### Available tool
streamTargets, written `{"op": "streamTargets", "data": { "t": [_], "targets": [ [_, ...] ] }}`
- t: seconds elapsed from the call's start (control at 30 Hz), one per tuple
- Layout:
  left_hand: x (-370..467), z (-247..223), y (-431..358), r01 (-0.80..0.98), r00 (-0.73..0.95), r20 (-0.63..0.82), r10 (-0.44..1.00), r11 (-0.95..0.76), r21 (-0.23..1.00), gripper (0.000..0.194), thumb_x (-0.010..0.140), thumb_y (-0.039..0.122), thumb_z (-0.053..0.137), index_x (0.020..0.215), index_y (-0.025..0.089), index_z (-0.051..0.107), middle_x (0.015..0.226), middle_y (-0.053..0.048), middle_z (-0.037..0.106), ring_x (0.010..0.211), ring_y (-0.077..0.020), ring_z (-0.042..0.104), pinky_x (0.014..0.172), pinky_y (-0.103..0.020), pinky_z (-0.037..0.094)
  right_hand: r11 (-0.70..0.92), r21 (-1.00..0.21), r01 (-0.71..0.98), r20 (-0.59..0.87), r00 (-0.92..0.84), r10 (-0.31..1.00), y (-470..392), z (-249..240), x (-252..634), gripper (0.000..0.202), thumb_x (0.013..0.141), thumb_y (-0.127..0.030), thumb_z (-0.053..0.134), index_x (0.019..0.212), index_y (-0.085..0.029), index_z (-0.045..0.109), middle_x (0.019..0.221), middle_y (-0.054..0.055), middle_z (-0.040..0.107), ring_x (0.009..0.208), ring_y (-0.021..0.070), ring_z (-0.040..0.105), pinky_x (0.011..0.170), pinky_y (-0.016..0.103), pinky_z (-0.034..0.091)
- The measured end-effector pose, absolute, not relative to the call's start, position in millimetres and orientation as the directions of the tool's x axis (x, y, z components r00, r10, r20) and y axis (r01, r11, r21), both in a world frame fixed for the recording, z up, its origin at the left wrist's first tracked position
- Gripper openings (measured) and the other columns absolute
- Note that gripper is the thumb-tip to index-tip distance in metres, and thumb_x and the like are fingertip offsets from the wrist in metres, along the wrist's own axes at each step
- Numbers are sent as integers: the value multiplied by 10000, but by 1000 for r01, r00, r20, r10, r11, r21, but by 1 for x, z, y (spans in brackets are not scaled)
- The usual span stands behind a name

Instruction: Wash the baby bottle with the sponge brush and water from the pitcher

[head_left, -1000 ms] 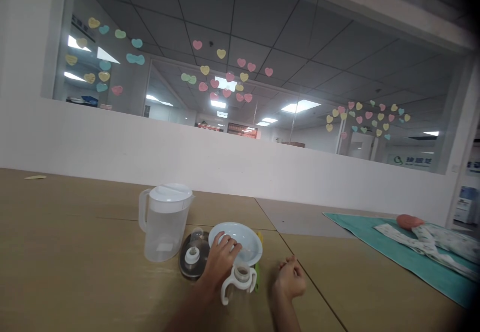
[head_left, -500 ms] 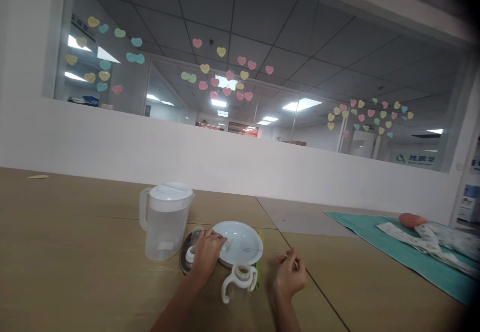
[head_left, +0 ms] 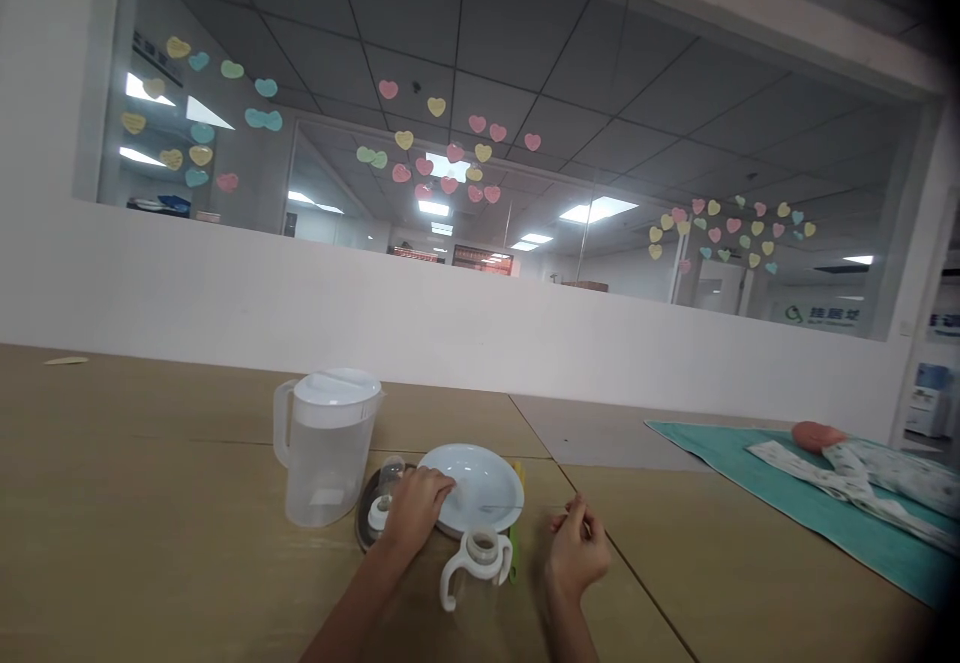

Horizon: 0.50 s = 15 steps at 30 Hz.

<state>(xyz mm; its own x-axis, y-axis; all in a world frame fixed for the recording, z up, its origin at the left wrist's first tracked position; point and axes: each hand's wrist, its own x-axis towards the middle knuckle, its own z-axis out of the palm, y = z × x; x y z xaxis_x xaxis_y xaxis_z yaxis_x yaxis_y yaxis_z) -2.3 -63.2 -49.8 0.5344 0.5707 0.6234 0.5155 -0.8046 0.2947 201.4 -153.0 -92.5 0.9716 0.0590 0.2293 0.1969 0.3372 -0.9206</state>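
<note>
Over the left rim of a white plate point(head_left: 480, 483), my left hand point(head_left: 418, 505) is closed in a pinch. A small, pale, see-through piece seems to be at its fingertips, too blurred to name. My right hand point(head_left: 579, 551) is closed to the right of the plate, its fingertips pinched on a thin rod point(head_left: 534, 508) that points left across the plate. Between my hands stands a clear baby bottle point(head_left: 480, 548) with a white two-handled collar and no top on it. Behind my left hand, a dark round tray point(head_left: 364, 523) carries a white ring point(head_left: 379, 513) and a clear cap point(head_left: 391, 473).
A lidded clear pitcher point(head_left: 326, 453) stands left of the tray. Green point(head_left: 514, 558) and yellow point(head_left: 519, 470) handles show beside the plate. A teal mat point(head_left: 712, 453) with patterned cloth point(head_left: 870, 483) and a doll-like orange-pink round thing point(head_left: 817, 436) lies at the right.
The view has shifted slightly. Both hands keep nearly the same place and pinch; the bottle, plate and pitcher stand as before.
</note>
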Motion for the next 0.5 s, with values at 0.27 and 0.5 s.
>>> {"op": "streamTargets", "data": {
  "t": [0.27,0.5],
  "targets": [
    [13,-64,-50,-167,191,482,855,-455,875,288,728,399,634,851,149,705,833,-85,734,788,-247,686,788,-374,534,342,-925,165,245,948,205,-147,-99,198,507,745,-676,521,710,-174,590,616,10,611,480,133,529,502,257,433],
    [18,-53,-61,-530,275,272,922,-91,843,348,631,356,800,850,108,691,916,-112,729,829,-220,702,820,-311,562,266,-905,332,395,887,238,-143,-106,198,570,758,-720,468,671,-171,595,552,5,570,516,145,514,520,253,394]
  ]
}}
